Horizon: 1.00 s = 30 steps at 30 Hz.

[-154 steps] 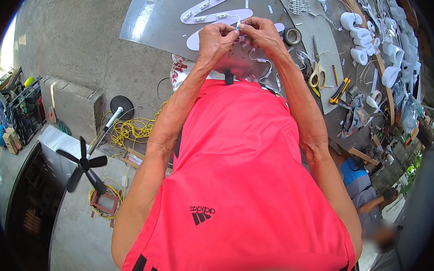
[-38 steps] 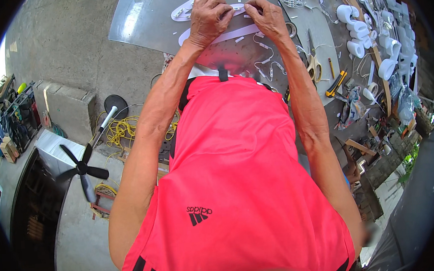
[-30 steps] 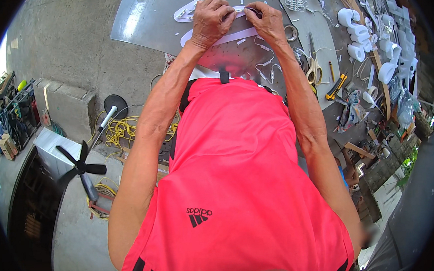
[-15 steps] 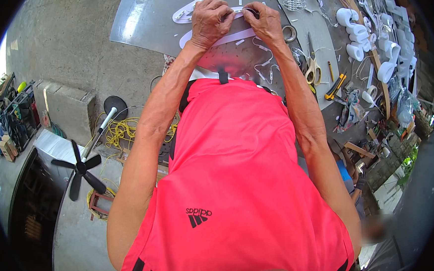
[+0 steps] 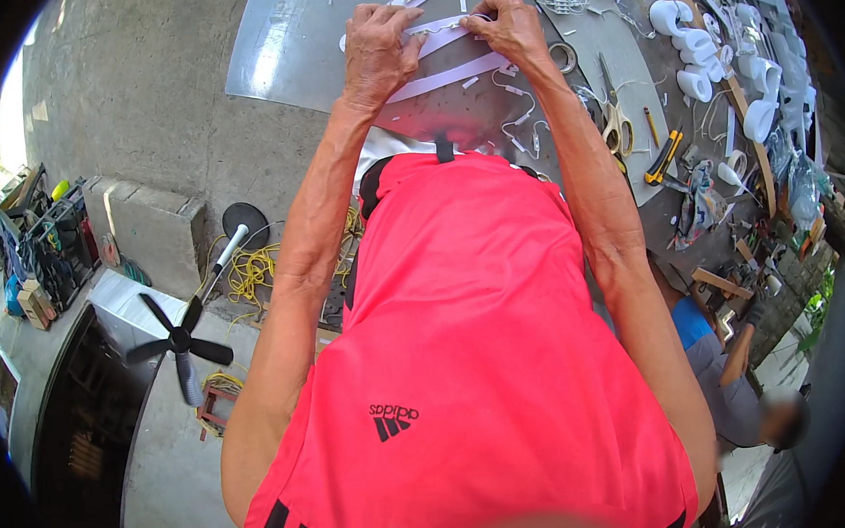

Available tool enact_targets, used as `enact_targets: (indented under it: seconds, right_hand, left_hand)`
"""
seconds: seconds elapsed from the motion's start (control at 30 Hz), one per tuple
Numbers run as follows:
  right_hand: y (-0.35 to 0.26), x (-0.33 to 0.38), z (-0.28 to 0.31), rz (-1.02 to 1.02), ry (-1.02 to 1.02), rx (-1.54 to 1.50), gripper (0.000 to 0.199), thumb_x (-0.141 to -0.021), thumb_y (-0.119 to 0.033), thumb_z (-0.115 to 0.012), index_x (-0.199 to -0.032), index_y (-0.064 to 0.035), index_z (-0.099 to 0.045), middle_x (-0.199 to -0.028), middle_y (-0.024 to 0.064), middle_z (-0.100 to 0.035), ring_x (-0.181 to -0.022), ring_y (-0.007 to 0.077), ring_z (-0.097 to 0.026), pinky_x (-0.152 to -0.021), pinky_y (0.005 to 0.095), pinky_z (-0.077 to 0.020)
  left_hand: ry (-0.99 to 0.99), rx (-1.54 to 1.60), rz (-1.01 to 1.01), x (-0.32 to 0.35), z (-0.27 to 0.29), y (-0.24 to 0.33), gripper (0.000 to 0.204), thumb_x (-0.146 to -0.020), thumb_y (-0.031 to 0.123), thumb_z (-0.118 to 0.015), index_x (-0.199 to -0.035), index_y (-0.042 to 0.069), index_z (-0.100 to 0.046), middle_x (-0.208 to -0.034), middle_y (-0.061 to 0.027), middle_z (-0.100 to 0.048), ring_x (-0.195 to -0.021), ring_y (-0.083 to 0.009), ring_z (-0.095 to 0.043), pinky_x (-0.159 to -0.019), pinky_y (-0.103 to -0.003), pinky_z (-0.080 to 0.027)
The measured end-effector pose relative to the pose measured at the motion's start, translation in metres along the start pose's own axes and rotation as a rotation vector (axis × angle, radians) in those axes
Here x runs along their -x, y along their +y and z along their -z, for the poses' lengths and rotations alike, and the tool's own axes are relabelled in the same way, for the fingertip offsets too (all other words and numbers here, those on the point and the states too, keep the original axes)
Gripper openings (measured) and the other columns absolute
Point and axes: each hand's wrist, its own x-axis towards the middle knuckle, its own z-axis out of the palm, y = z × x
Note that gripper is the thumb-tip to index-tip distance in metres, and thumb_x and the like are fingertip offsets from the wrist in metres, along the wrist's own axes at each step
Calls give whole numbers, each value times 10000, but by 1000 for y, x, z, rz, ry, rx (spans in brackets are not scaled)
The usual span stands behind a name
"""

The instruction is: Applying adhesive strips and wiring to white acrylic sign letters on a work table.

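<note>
Near the top of the view, a curved flat white plastic piece (image 5: 443,40) lies on the shiny metal sheet. Along it runs a thin wired string of small white light modules (image 5: 441,27), between my two hands. My left hand (image 5: 383,53) is closed at the left part of the piece, thumb and fingers on the string; its fingertips are partly hidden. The fingers of my right hand (image 5: 509,32) pinch the string's wire at the right end. A second white strip (image 5: 450,76) of similar shape lies just nearer to me. More wired modules (image 5: 520,118) trail below my right hand.
To the right lie a tape roll (image 5: 563,57), scissors (image 5: 617,128), a pencil (image 5: 652,126) and a yellow utility knife (image 5: 665,157). White curled letter shapes (image 5: 695,49) stand beyond them. A black-bladed fan (image 5: 179,339) and yellow cord (image 5: 252,272) are at left. Another person (image 5: 730,381) is at lower right.
My left hand has moved left, away from my right hand, baring a stretch of string between them. The view has shifted, and the other person shows more at lower right.
</note>
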Motion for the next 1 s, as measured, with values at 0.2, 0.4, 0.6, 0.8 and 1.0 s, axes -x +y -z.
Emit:
enact_targets:
  seconds: [0.2, 0.4, 0.6, 0.8, 1.0]
  right_hand:
    - [-12, 1, 7, -17, -16, 31, 351, -790, -414, -763, -955, -104, -770, -755, 65, -738, -772, 240, -719, -737, 375, -550]
    - [-10, 13, 13, 100, 72, 66, 374, -808, -359, -737, -997, -36, -746, -825, 110, -744, -760, 237, -724, -734, 379, -558]
    - [-6, 59, 18, -183, -135, -553, 284, -876, -75, -681, -1102, 97, -667, -886, 163, -723, -725, 202, -729, -655, 309, -614]
    - [-19, 68, 0, -383, -62, -902, 268, -886, -69, -720, -1080, 105, -659, -888, 163, -717, -697, 204, -729, -588, 287, -614]
    - [-26, 55, -9, -403, -86, -695, 310, -842, -195, -798, -1009, 57, -730, -847, 125, -734, -665, 173, -722, -556, 261, -597]
  left_hand:
    - [-47, -56, 59, 2, -3, -5, 185, -782, 293, -797, -926, 177, -799, -990, 0, -739, -1013, -223, -596, -889, -368, -430]
    - [-55, -41, 106, -2, -9, -1, 151, -766, 298, -799, -863, 182, -806, -961, 4, -739, -984, -216, -596, -890, -367, -418]
    - [-44, -82, 134, -1, -8, 3, 141, -767, 280, -788, -847, 164, -796, -906, -23, -722, -958, -229, -617, -836, -375, -459]
    - [-35, 16, 269, 7, -13, 24, 150, -768, 257, -764, -828, 119, -766, -829, -92, -696, -760, -297, -679, -670, -422, -521]
    - [-97, -60, 380, 14, -13, 39, 186, -769, 299, -774, -820, 120, -777, -790, -84, -719, -733, -275, -699, -665, -405, -529]
